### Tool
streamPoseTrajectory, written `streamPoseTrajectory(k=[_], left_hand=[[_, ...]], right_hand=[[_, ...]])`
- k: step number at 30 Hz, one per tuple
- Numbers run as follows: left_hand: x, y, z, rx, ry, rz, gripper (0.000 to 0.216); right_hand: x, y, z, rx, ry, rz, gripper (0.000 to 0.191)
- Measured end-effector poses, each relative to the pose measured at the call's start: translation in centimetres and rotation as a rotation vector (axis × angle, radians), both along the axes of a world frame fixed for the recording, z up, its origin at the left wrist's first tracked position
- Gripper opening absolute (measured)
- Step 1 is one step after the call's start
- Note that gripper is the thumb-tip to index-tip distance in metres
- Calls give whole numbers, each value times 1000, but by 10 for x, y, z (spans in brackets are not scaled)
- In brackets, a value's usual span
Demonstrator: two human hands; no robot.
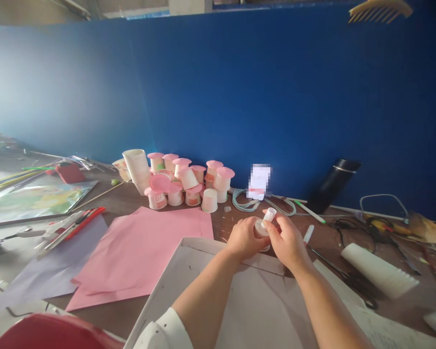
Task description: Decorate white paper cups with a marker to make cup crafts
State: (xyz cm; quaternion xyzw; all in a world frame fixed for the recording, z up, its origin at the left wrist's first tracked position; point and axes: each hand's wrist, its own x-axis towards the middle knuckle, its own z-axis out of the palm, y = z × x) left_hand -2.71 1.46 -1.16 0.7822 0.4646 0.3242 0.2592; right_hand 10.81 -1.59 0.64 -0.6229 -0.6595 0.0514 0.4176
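Note:
My right hand [288, 237] is closed around a white tube that looks like a glue stick [270, 214]. It is held against the round end of a small white cup [260, 227]. My left hand [244, 237] wraps around this cup, which seems to be upside down and is mostly covered by the fingers. Both hands meet above the far edge of a white board [210, 291]. A short white cap-like piece [308, 234] lies just right of my right hand.
Several small cups with pink round tops [156, 198] stand by the blue partition [240, 97]. Left of them leans a stack of white cups [137, 169]. Pink sheets [148, 247], a red cutter [85, 222], a phone [258, 183], cables [241, 199] and a black bottle [334, 184] surround the board.

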Motion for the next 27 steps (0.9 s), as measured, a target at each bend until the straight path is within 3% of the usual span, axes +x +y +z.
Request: streamPoseTrajectory(k=[7, 11, 14, 17, 22, 27], left_hand=[[-2, -1, 0, -20, -16, -8, 38], [-2, 1, -1, -62, -49, -14, 45], [0, 2, -3, -14, -117, -2, 71], [1, 2, -6, 72, -213, 29, 84], [2, 1, -3, 305, -349, 32, 61], [3, 0, 2, 380, -377, 22, 37]], right_hand=[[5, -8, 3, -46, 184, 21, 38], [6, -5, 2, -61, 682, 17, 44], [7, -2, 1, -45, 1090, 98, 42], [7, 0, 1, -70, 1315, 139, 38], [6, 0, 1, -111, 1427, 167, 36], [4, -1, -1, -153, 1458, 193, 37]])
